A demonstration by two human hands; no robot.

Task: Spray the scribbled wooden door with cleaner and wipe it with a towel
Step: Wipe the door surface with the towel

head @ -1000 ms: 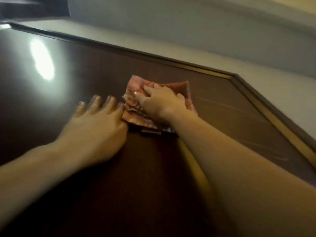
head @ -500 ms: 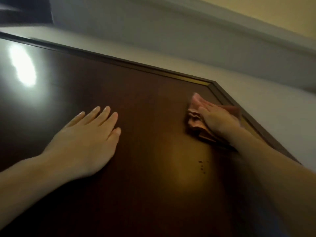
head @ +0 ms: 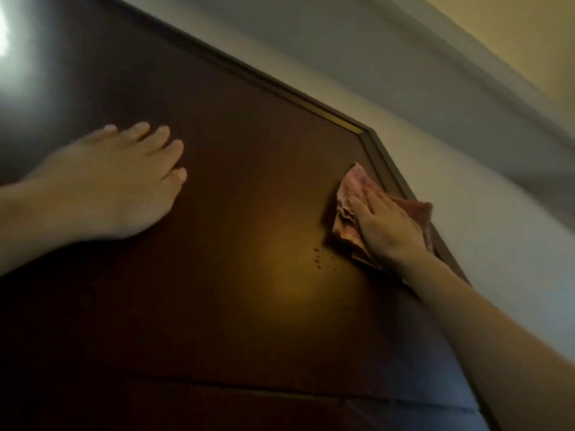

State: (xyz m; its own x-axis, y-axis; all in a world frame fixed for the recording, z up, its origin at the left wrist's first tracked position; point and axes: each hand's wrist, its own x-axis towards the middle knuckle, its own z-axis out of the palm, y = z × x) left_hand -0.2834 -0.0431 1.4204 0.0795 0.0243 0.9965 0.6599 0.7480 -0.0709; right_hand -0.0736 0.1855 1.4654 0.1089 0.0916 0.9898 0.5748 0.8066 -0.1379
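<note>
The dark brown wooden door (head: 236, 231) fills most of the view, seen from below. My right hand (head: 387, 227) presses a folded pink towel (head: 350, 200) flat against the door near its upper right corner, beside the frame. My left hand (head: 124, 181) lies flat on the door at the left, fingers apart, holding nothing. A few small dark droplets (head: 318, 259) sit on the wood just left of the towel. No spray bottle is in view.
The door frame (head: 382, 157) runs along the top and right edge, with a pale wall (head: 466, 150) beyond it. A bright light reflection (head: 6, 29) glares on the door at the top left. A horizontal seam (head: 249, 388) crosses the door lower down.
My right hand has slid the towel from the middle of the door to the right, up against the frame. The left hand stayed flat on the door. The camera tilted up.
</note>
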